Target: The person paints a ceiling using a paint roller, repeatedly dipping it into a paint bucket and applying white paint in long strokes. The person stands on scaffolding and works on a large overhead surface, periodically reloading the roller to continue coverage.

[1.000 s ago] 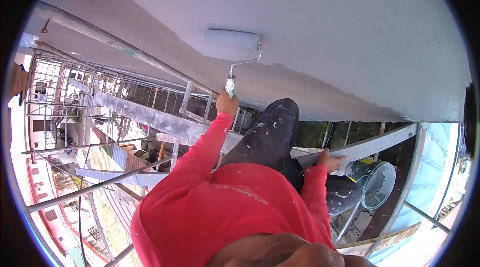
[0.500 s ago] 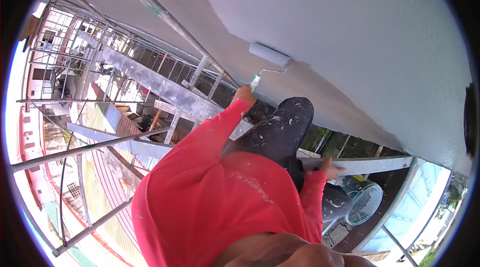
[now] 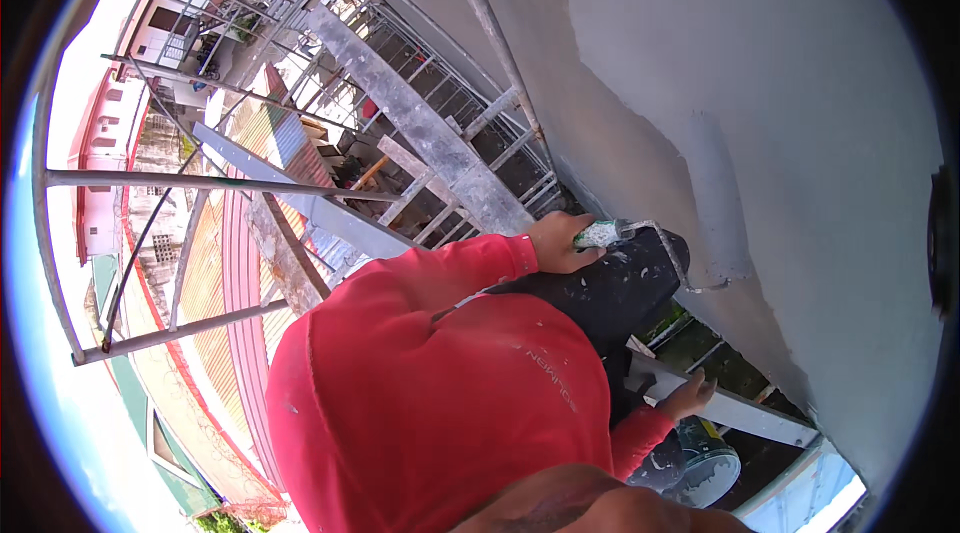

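Note:
My left hand (image 3: 555, 243) is closed round the speckled handle (image 3: 598, 234) of a paint roller, over my dark, paint-flecked knee (image 3: 645, 273). The roller cover (image 3: 720, 223) lies against the wall (image 3: 820, 83), where pale grey paint borders a darker tan-grey band. Low on the right, my right hand (image 3: 688, 395) grips a grey plank (image 3: 760, 418), with a bucket (image 3: 705, 478) of pale paint just below it.
Metal scaffold tubes (image 3: 220, 179) and a long paint-stained plank (image 3: 420, 113) run along my left. A pole (image 3: 480, 13) angles beside the wall. Far below are corrugated roofs (image 3: 230, 333) and pale buildings with red trim (image 3: 105, 143).
The roller has swung from lying sideways to nearly upright, farther right. My left hand has moved right and down. The view has turned, and my right hand stays at the plank.

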Tool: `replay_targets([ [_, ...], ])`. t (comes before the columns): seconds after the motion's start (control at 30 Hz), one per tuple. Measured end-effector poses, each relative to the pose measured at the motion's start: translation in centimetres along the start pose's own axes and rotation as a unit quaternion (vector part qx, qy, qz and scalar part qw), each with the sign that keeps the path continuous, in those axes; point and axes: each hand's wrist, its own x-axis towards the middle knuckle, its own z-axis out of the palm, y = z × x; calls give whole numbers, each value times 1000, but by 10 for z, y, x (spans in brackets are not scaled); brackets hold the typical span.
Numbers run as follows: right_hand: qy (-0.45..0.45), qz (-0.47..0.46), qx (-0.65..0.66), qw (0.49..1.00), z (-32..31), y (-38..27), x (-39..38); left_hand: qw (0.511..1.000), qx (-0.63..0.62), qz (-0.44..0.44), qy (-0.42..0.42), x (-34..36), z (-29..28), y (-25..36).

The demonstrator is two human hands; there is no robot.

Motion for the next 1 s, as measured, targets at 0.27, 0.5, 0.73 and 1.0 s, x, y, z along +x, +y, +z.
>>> replay_targets([
  [0.27,-290,-137,166,932,-29,-121,-97,926,-213,170,-262,31,130,109],
  [0.5,17,-54,399,915,-62,-87,-112,849,-215,304,-375,17,250,190],
  [0.73,266,97,436,854,-129,-82,-99,688,-188,327,-620,9,337,225],
  [1.0,208,261,606,722,-272,81,-15,839,230,369,-328,0,409,143],
])
